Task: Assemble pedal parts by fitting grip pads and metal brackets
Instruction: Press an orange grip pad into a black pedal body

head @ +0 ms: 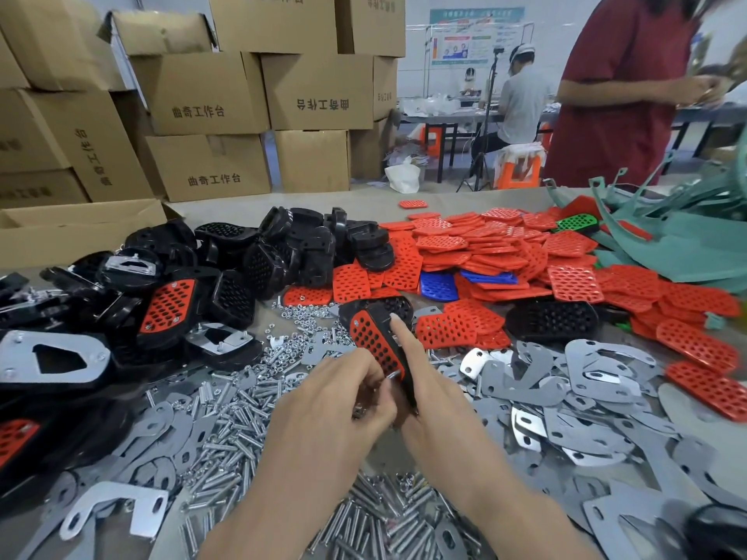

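**Bench Layout: Parts Placement**

The held pedal (380, 341) sits over the centre of the bench (226, 210), with the left hand (343, 398) on its left and the right hand (428, 381) on its right. The heap of pedal bodies (283, 252) occupies the left half, toward the far edge. The pile of grip pads (497, 244) lies to its right and runs to the right edge. Nuts (299, 317) lie between the two heaps, behind the hands. Bolts (226, 418) lie below and left of the hands, toward the near edge. Metal brackets (566, 381) cover the near right area, in front of the grip pads. Cardboard boxes (202, 115) stand stacked behind the far left corner.
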`<state>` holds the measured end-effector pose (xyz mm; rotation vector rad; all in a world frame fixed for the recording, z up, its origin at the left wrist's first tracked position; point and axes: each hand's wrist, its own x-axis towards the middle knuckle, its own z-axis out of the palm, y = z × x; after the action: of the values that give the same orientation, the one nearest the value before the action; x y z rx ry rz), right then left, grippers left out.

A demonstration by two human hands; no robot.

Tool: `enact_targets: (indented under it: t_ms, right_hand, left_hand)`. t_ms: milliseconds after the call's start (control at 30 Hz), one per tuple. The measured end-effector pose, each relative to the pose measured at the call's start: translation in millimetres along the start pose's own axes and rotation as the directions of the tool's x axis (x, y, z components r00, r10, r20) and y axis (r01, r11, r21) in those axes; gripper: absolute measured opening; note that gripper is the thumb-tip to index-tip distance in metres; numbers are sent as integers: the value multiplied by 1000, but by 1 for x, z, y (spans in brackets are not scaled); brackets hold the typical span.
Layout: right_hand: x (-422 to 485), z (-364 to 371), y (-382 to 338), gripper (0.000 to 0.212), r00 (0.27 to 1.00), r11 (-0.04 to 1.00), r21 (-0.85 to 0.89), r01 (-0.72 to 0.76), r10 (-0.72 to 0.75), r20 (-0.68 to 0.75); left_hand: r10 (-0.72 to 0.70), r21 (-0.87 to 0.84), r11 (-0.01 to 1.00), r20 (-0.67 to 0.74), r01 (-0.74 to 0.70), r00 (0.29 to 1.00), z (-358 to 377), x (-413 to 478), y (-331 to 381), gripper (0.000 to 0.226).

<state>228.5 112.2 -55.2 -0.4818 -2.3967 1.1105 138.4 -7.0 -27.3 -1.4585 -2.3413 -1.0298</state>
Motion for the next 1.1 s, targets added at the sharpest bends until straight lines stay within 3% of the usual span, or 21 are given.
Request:
enact_targets:
  t_ms: [133,200,300,367,433,533,600,667,800,933,1100]
  right_hand:
    - [0,0,1,83,1000,1000,-1,-1,1,7]
    - [1,0,2,81,1000,1000,-13,-6,6,13]
    - [1,1,1,83,1000,1000,-23,-8,8,19]
    - [1,2,0,86,1000,999,-32,-13,14,20]
    - [1,2,-1,90,1000,999,-49,-19,19,13]
    - [0,3,-4,105,999,995,-90,30,-28,25]
    - [-1,6,-2,111,995,989,-122,88,-82,51]
    - [0,7,2,111,994,988,-111,108,-104,40]
    - [2,4,11,94,991,992,-2,129,-129,-23]
    - [-1,6,9,84,990,985,95,143,-142,-9]
    - [2,10,8,74,994,968,226,108,-111,-2]
  left_hand:
    - [244,199,951,-12,-237,970,-6,6,-3,19]
    - [279,231,935,-2,-271,960,-6,7,-7,21]
    - [114,86,990,-1,-113,993,-5,3,-5,15]
    - [-100,-160,981,46,106,994,0,1,-2,14]
    - [-267,-402,868,117,292,957,3,2,0,16]
    - [-380,-554,718,196,422,904,7,4,4,18]
    - [-402,-586,674,220,450,889,9,3,4,16]
    - [-366,-583,693,222,424,904,10,4,1,15]
    - [-306,-587,698,272,409,912,6,8,-4,9]
    - [-387,-591,661,260,462,885,7,11,-10,38]
    - [-406,-592,656,244,467,881,9,13,-16,36]
